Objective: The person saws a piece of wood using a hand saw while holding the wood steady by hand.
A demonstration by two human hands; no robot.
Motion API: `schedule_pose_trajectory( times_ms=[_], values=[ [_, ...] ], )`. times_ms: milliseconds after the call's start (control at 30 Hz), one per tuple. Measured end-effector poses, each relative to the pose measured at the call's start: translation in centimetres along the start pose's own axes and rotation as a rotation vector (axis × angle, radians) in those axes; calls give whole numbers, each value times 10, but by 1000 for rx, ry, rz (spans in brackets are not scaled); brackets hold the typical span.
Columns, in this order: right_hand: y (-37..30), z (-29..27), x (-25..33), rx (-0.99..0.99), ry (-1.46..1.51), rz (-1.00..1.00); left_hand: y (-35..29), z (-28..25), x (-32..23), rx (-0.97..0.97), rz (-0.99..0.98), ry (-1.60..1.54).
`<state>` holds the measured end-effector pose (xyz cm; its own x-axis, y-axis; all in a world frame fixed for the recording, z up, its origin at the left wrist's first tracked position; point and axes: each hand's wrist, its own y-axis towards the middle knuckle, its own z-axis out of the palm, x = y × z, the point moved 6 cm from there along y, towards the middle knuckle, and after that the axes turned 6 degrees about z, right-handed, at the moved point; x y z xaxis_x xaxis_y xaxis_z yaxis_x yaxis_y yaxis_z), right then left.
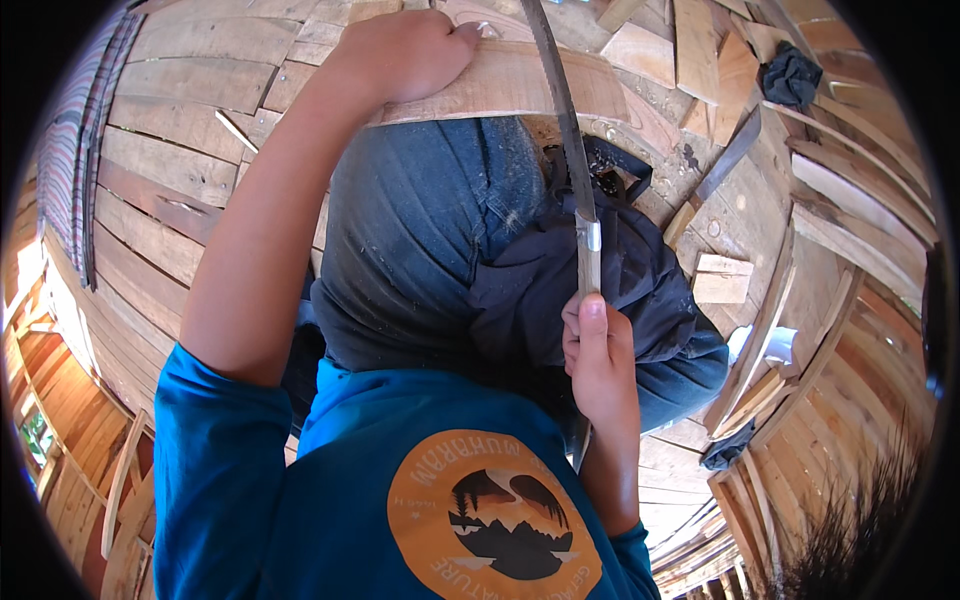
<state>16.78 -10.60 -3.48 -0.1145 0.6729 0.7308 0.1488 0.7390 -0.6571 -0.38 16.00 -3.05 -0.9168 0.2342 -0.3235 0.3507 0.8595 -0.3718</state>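
Note:
A flat wooden board point(500, 82) lies crosswise just beyond my knee, which is in blue jeans. My left hand point(415, 55) is closed on the board's left part, its fingers curled at the far edge. Close to those fingertips is a small white bit, too small to name. My right hand point(603, 355) grips the wooden handle of a machete point(570, 130), thumb laid along it. The long dark blade rises from a shiny metal collar and passes across the board toward the top of the view. Whether the blade touches the board I cannot tell.
On the plank floor point(175, 100) at right lies a second long knife point(715, 180), near several wood offcuts point(640, 55) and a small block point(722, 280). A black cloth point(792, 75) sits farther right. Curved timbers point(850, 190) line the right side; a striped cloth point(75, 150) hangs left.

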Motion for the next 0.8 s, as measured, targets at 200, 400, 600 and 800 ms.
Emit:
schedule_pose_trajectory(
  times_ms=[200, 400, 600, 800],
  values=[
    [23, 4, 17, 42, 45, -51, -17, 10, 9, -69, 26, -132],
    [18, 3, 16, 56, 132, -64, -32, 0, -8, 36, 161, 6],
    [-4, -6, 21, 63, -96, -93, -65, -19, -5, 40, 195, 39],
    [12, 1, 22, 44, -26, -101, -81, -9, -14, -96, 55, 105]
  ],
)
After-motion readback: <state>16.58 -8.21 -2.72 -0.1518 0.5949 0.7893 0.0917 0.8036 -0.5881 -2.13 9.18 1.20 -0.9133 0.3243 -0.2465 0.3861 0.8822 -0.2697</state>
